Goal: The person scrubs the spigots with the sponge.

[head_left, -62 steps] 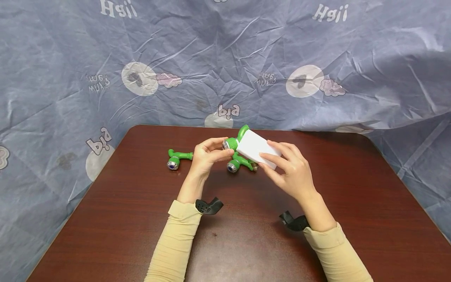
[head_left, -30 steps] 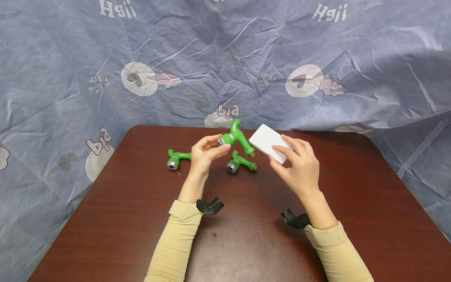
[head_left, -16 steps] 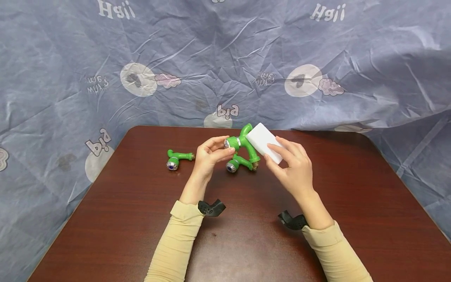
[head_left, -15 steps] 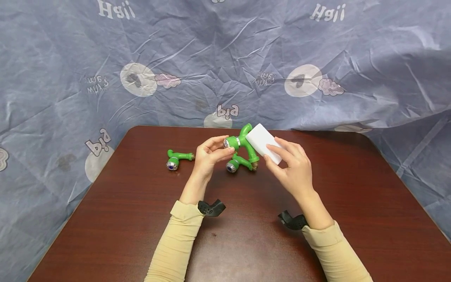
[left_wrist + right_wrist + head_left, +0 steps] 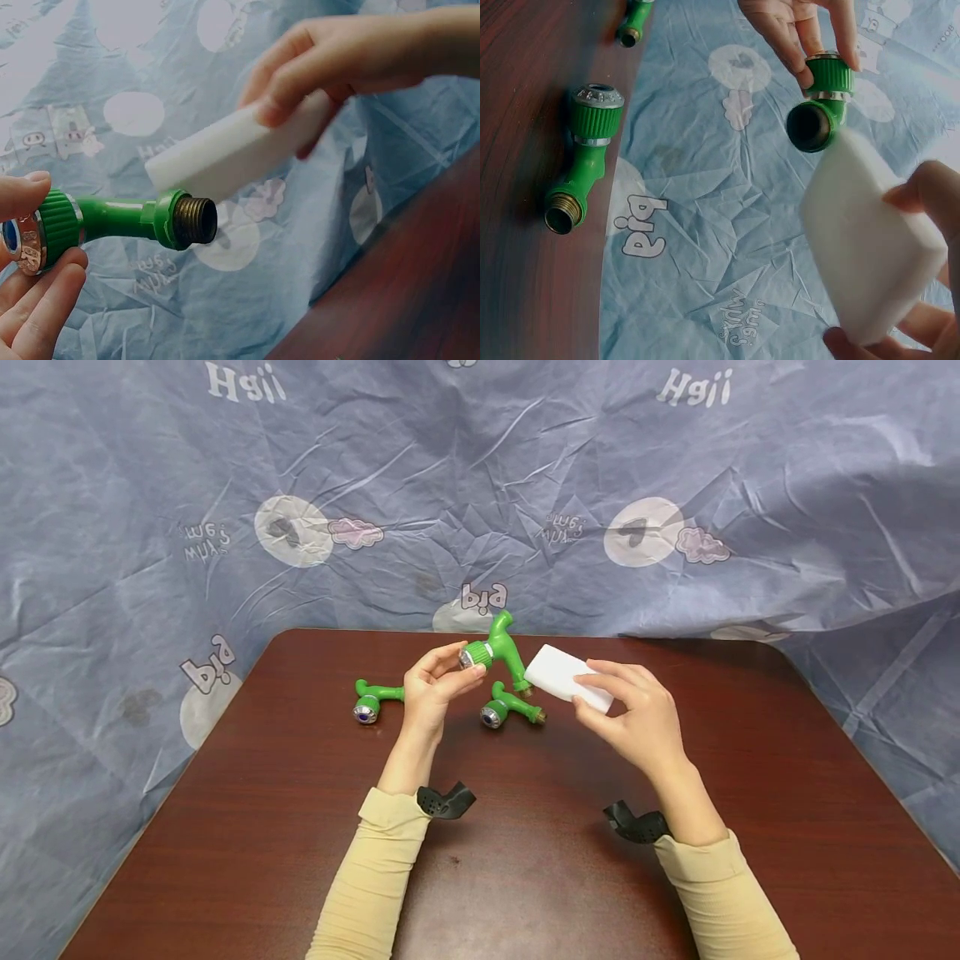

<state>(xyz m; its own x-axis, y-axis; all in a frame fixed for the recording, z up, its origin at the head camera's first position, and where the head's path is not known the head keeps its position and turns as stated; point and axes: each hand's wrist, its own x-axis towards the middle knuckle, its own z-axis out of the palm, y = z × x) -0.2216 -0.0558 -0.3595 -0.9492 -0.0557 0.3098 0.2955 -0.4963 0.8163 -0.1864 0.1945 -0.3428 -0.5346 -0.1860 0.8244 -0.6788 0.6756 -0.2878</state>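
While the person's left hand (image 5: 431, 693) pinches the ribbed green knob (image 5: 478, 655) of a curved green tap (image 5: 507, 652) above the dark reddish-brown table (image 5: 525, 877), the right hand (image 5: 637, 714) grips a white rectangular block (image 5: 561, 673) between thumb and fingers, close to that tap; whether they touch cannot be told. A second green tap (image 5: 511, 702) and a third green tap (image 5: 367, 702) lie on the table.
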